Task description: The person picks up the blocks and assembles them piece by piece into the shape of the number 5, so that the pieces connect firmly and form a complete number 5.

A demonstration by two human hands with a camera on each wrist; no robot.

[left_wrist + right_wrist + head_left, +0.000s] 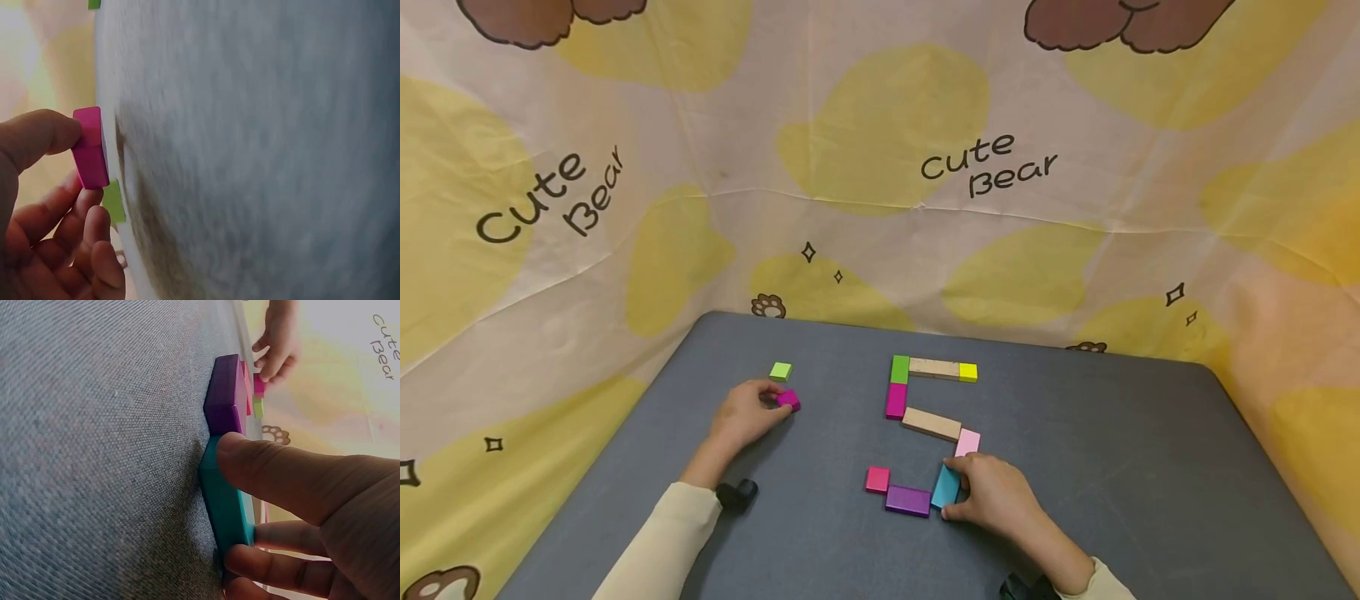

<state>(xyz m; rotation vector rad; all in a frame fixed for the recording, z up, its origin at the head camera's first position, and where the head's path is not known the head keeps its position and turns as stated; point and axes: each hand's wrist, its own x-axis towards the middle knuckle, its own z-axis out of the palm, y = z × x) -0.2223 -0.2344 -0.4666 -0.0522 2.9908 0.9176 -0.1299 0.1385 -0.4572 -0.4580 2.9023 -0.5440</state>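
Observation:
My left hand (745,418) pinches a small magenta block (788,401) between thumb and fingers; in the left wrist view this block (92,150) is seen close up. Just behind it lies a light green block (781,372). On the right, my right hand (1000,498) grips a blue block (946,487) by its two ends, thumb at the near end. The blue block's near end meets a purple block (907,501), and its far end is by a pink block (967,442). In the right wrist view the thumb covers part of the blue block (219,500).
Other blocks form a winding line on the grey table (1112,467): a yellow one (968,372), two plain wooden ones (934,368), a green one (900,369), a second magenta one (896,401) and a red-pink one (877,480). A printed cloth (880,167) hangs behind.

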